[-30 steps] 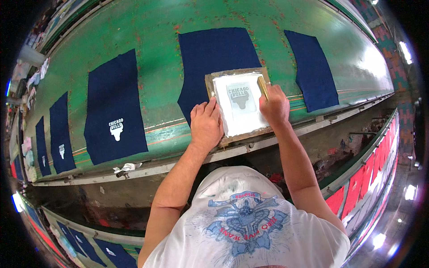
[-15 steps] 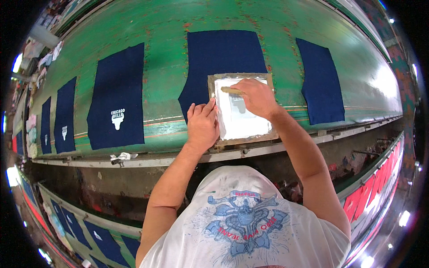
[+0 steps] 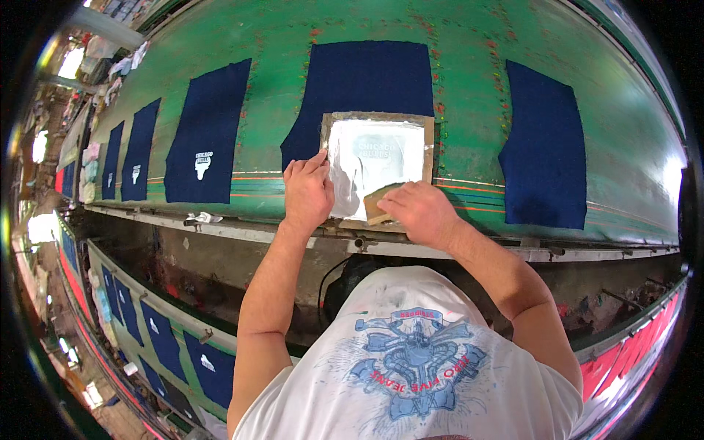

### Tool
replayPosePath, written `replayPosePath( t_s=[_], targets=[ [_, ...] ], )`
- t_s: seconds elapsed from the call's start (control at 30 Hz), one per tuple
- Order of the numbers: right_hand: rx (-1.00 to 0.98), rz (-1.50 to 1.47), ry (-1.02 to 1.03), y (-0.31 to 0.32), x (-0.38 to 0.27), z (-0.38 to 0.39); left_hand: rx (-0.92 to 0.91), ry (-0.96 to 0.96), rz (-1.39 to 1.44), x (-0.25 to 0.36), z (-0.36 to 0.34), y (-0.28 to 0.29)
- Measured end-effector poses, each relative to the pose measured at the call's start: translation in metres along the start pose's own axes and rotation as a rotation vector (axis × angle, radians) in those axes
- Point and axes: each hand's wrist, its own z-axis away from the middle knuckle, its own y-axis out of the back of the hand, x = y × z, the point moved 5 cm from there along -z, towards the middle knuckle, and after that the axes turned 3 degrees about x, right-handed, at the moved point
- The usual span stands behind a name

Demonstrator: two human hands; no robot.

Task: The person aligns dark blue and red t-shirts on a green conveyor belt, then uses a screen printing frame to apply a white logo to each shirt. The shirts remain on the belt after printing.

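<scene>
A screen printing frame (image 3: 429, 136) lies flat over the lower part of a dark navy fabric piece (image 3: 370, 77) on the green table. White ink covers most of its mesh, and faint lettering shows through near the top. My left hand (image 3: 309, 192) grips the frame's left edge, fingers pressed against the border. With bent fingers my right hand (image 3: 424, 215) grasps a brownish squeegee (image 3: 379, 202), tilted at the near end of the mesh. Part of the squeegee is hidden under my fingers.
The long green table (image 3: 469, 95) bears more navy pieces; those at left have white prints, such as this large piece (image 3: 209, 125). Another navy piece (image 3: 546, 147) lies right. A metal rail (image 3: 279, 236) borders the near edge, holding a crumpled white cloth (image 3: 202, 218).
My right hand has drawn the squeegee from the far part of the mesh to its near end. My left hand stays at the frame's left edge. The view has shifted.
</scene>
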Motion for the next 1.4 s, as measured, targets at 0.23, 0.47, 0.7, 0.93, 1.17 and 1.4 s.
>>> replayPosePath(
  t_s=[0.23, 0.47, 0.7, 0.93, 1.17, 1.4],
  targets=[
    [-0.083, -0.006, -0.157, 0.003, 0.055, -0.05, -0.018, -0.001, -0.016, 0.004, -0.004, 0.001],
    [0.115, 0.122, -0.144, -0.014, 0.062, -0.068, -0.032, 0.007, -0.023, 0.003, -0.002, -0.002],
    [0.028, 0.107, -0.083, -0.025, -0.008, -0.021, 0.133, 0.032, 0.045, 0.003, 0.01, -0.005],
    [-0.121, 0.046, -0.184, -0.027, -0.046, 0.002, 0.278, 0.188, 0.401, -0.011, 0.022, -0.025],
    [0.014, 0.001, -0.127, 0.006, -0.001, -0.031, 0.242, 0.366, 0.606, -0.023, 0.028, -0.031],
    [-0.106, -0.018, -0.47, 0.003, 0.146, -0.127, 0.258, 0.451, 0.762, -0.024, 0.031, -0.036]
  ],
)
